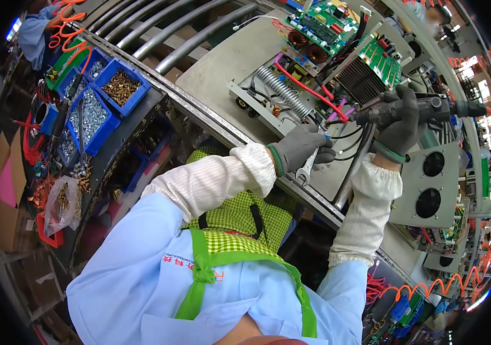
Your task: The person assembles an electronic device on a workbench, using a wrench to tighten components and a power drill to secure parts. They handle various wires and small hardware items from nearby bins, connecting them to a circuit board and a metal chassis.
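My left hand (303, 148), in a grey glove, is closed around a combination wrench (306, 170) whose end points toward me. My right hand (402, 123), gloved alike, grips a dark air-powered driver (434, 108) fed by an orange hose. The driver's nose points left, close to my left hand, at the near end of an opened electrical unit. On this unit's metal chassis (260, 118) sit a green circuit board (325, 27), a finned heat sink (361, 85), a ribbed coil (283, 91) and a thick red cable (303, 83). The driver's tip is hidden among cables.
Blue bins of brass screws (121, 87) and silver fasteners (88, 119) stand on a side bench at left. Metal rollers (193, 40) lie beyond. At right stands a panel with two fans (429, 184). Coiled orange hoses (429, 292) hang nearby. Another person's sleeve (33, 37) shows far left.
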Tool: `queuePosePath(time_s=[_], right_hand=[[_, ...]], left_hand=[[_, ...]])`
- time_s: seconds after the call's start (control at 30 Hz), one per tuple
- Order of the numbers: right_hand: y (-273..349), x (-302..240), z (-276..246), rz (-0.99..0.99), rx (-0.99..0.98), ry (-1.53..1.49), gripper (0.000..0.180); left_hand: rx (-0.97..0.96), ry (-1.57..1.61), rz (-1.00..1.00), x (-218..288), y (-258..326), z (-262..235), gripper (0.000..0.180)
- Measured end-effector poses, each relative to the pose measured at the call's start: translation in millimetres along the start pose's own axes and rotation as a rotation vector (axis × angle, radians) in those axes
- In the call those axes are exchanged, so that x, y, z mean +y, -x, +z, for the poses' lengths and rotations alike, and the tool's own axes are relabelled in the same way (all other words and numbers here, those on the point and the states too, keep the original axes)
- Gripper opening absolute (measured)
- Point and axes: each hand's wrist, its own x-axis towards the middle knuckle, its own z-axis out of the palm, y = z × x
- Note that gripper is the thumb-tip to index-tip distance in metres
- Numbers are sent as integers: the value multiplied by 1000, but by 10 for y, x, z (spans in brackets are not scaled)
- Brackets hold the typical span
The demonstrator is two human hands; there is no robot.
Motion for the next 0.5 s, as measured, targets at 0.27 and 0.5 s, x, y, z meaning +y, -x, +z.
queuePosePath(time_s=[0.27,0.5], right_hand=[[-104,68,-77,-14,-17,63,34],[-85,70,13,-34,-1,73,35]], left_hand=[[119,531,-559,340,-90,45,29],[258,577,-430,180,-116,222,26]])
